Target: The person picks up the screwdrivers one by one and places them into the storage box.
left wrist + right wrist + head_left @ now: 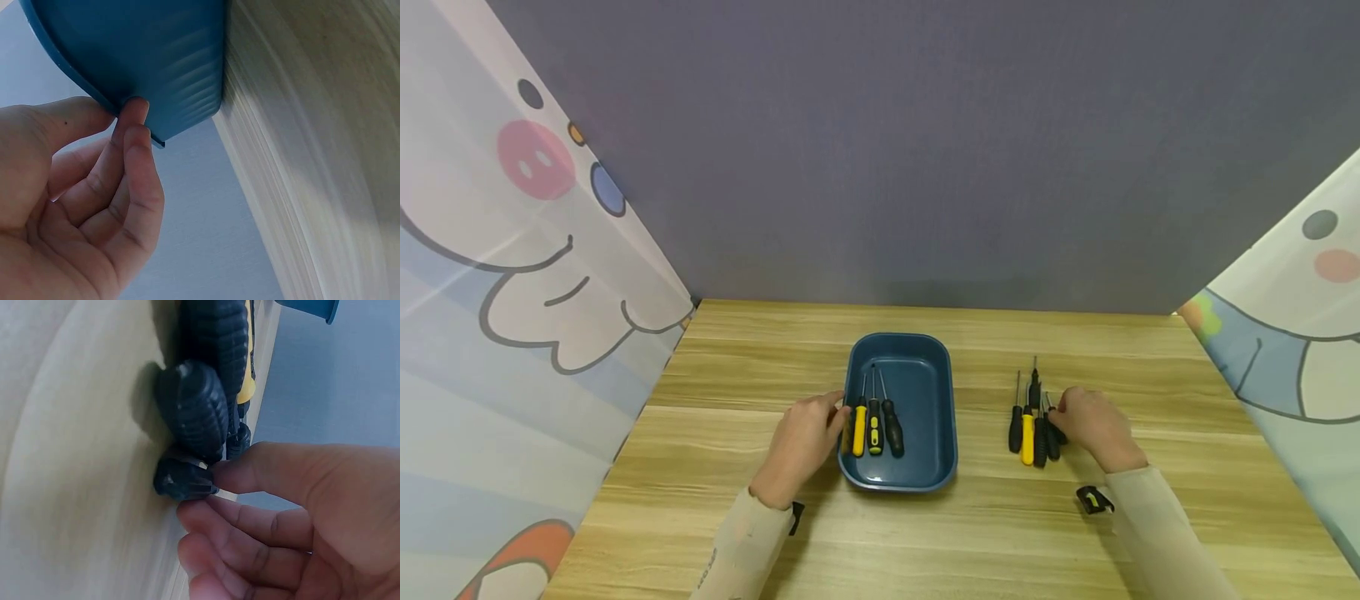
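My left hand (pixel 805 435) pinches the left rim of a blue tray (pixel 928 417); in the left wrist view the thumb is on one side of the rim and fingertips are on the other. Inside the tray lie a yellow screwdriver (pixel 860 431), a black-and-yellow screwdriver (pixel 875 431) and a black screwdriver (pixel 892 429), side by side. My right hand (pixel 1093 425), at the right edge of a screwdriver group, pinches a black screwdriver (pixel 182 480) between thumb and fingers. Right beside it in the right wrist view is another ribbed black handle (pixel 194 409).
The group on the wooden table (pixel 985 533) also holds a yellow-handled screwdriver (pixel 1027 440) and several black ones, such as the leftmost black screwdriver (pixel 1016 431). A grey panel (pixel 925 167) stands behind the table, with printed curtains (pixel 482 400) at both sides.
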Demonstrator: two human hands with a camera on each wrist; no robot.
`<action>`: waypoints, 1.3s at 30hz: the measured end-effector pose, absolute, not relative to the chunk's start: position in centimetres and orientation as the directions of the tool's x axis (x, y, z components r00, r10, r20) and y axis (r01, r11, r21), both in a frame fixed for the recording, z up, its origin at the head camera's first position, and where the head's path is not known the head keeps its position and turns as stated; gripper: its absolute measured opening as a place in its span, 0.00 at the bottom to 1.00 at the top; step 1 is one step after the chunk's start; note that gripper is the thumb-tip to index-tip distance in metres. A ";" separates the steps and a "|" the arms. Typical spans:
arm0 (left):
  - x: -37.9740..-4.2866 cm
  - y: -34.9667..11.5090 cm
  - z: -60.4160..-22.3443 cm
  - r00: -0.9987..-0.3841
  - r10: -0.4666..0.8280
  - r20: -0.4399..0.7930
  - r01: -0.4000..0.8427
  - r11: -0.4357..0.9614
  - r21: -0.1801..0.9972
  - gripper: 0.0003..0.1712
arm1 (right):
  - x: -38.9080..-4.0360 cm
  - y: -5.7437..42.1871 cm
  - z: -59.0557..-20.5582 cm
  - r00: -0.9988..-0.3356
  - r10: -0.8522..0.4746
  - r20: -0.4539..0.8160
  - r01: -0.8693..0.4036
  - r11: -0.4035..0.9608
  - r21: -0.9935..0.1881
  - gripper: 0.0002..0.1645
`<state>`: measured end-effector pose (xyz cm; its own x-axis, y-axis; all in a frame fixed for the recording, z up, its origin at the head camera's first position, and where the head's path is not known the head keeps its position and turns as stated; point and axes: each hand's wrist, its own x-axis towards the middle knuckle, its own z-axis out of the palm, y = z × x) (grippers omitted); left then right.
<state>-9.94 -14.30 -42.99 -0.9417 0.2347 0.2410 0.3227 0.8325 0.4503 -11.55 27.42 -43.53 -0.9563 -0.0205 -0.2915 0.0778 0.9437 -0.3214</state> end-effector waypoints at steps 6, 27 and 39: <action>-9.9 -14.4 -43.1 -0.941 0.237 0.242 0.326 0.828 0.457 0.16 | -11.6 27.3 -43.6 -0.949 0.009 -0.314 0.114 0.942 -0.316 0.22; -10.0 -14.5 -43.0 -0.939 0.241 0.244 0.331 0.826 0.457 0.16 | -12.1 23.1 -40.0 -0.973 -0.088 -0.212 0.000 0.924 -0.382 0.30; -10.0 -14.5 -42.9 -0.937 0.247 0.249 0.339 0.820 0.462 0.16 | -14.1 15.9 -37.5 -0.978 -0.185 -0.100 -0.133 0.911 -0.391 0.30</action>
<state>-9.98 -14.54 -42.88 -0.9366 0.2465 0.2491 0.3386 0.8200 0.4615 -14.07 15.93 -37.55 -0.9775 -0.1854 -0.1004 -0.1325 0.9106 -0.3914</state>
